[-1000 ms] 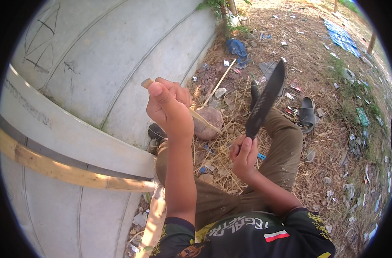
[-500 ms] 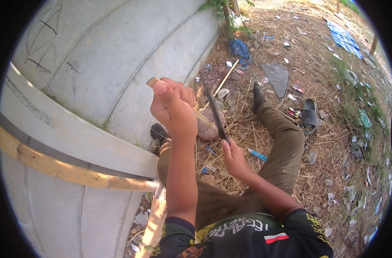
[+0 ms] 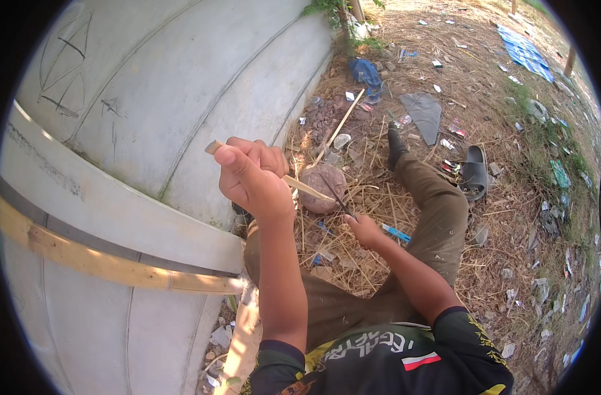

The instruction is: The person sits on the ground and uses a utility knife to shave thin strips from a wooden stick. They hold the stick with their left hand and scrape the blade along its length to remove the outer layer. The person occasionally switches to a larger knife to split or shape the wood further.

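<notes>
My left hand [image 3: 251, 178] is closed around a pale, flat bamboo strip [image 3: 303, 187]. One end of the strip pokes out above my thumb; its other end slants down to the right over a rounded, brownish stone [image 3: 317, 205]. In my right hand [image 3: 364, 231] is the handle of a dark, long-bladed knife [image 3: 340, 200], my fingers wrapped round it. The blade points up and left, over the stone's right side and close to the strip's lower end. Whether blade and strip touch, I cannot tell.
A concrete panel wall [image 3: 182, 85] rises on the left, with a bamboo pole [image 3: 116, 262] along it. Between my legs lie straw and a blue-handled tool [image 3: 396, 233]. A grey sandal [image 3: 474, 172], a thin stick [image 3: 345, 120], a blue cloth [image 3: 366, 74] and scattered litter are beyond.
My left hand has moved slightly left and down with the bamboo strip. The knife has swung lower, from upright above the stone to down beside the strip's end.
</notes>
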Tool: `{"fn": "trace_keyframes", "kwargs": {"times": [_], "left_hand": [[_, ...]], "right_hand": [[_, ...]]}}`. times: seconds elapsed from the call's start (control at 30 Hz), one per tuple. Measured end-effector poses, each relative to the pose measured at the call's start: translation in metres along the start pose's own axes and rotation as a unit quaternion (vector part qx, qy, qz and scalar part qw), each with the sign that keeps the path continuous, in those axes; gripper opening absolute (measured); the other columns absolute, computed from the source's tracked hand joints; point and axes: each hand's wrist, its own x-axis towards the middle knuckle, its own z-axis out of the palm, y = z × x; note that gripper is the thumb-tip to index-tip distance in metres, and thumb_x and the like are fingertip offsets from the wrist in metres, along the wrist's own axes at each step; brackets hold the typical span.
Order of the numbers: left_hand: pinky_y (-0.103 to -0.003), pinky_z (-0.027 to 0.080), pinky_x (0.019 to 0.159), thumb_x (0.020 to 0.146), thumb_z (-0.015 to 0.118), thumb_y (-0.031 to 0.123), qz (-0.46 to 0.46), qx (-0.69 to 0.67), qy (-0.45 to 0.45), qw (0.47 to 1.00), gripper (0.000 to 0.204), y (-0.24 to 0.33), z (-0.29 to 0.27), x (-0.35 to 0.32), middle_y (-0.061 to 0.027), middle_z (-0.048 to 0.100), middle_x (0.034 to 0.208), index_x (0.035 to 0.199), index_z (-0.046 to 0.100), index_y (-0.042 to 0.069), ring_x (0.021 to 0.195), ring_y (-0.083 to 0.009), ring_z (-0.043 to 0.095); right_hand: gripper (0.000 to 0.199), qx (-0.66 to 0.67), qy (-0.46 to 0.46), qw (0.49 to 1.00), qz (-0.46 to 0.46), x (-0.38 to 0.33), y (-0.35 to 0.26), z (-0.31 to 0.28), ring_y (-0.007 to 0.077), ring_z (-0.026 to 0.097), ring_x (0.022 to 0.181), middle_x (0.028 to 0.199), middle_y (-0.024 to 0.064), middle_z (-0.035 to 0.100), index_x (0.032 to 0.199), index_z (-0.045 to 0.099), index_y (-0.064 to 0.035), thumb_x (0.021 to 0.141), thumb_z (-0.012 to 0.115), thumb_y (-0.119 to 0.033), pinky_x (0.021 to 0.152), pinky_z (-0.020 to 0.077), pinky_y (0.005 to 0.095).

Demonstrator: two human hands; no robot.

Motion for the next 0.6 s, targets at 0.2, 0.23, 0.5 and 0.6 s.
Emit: {"fn": "trace_keyframes", "kwargs": {"times": [0.2,0.23,0.5,0.6], "left_hand": [[-0.029,0.009,0.045,0.097,0.045,0.076,0.011,0.032,0.067,0.997,0.068,0.001,-0.023,0.008,0.0057,0.013,0.055,0.071,0.020,0.018,0.049,-0.0085,0.008],[-0.029,0.009,0.045,0.097,0.044,0.075,0.010,0.033,0.073,0.997,0.067,0.000,-0.023,0.010,0.0055,0.013,0.055,0.071,0.020,0.018,0.049,-0.0087,0.008],[-0.029,0.009,0.046,0.100,0.037,0.075,0.027,0.080,0.087,0.993,0.066,-0.002,-0.026,0.022,0.0048,0.013,0.055,0.071,0.018,0.018,0.049,-0.0099,0.009],[-0.029,0.008,0.046,0.100,0.037,0.075,0.020,0.066,0.083,0.994,0.066,0.000,-0.022,0.016,0.0049,0.012,0.055,0.072,0.018,0.019,0.050,-0.0100,0.008]], "right_hand": [[0.045,0.017,0.029,0.967,-0.251,-0.064,-0.076,0.030,0.0400,0.062,0.063,0.068,0.0212,0.060,0.094,0.055,0.0015,0.108,0.049,-0.041,0.061,0.0462,0.0480],[0.044,0.037,0.035,0.952,-0.300,-0.063,-0.072,0.035,0.0404,0.062,0.063,0.067,0.0213,0.060,0.094,0.054,0.0012,0.108,0.049,-0.040,0.060,0.0455,0.0481],[0.059,-0.043,0.099,0.987,0.117,0.085,0.147,0.062,0.0452,0.066,0.084,0.088,0.0287,0.068,0.115,0.062,0.0066,0.107,0.044,-0.049,0.076,0.0515,0.0531],[0.058,-0.039,0.145,0.987,0.061,0.089,0.145,0.073,0.0419,0.067,0.073,0.080,0.0265,0.066,0.115,0.064,0.0060,0.107,0.046,-0.049,0.072,0.0519,0.0523]]}}
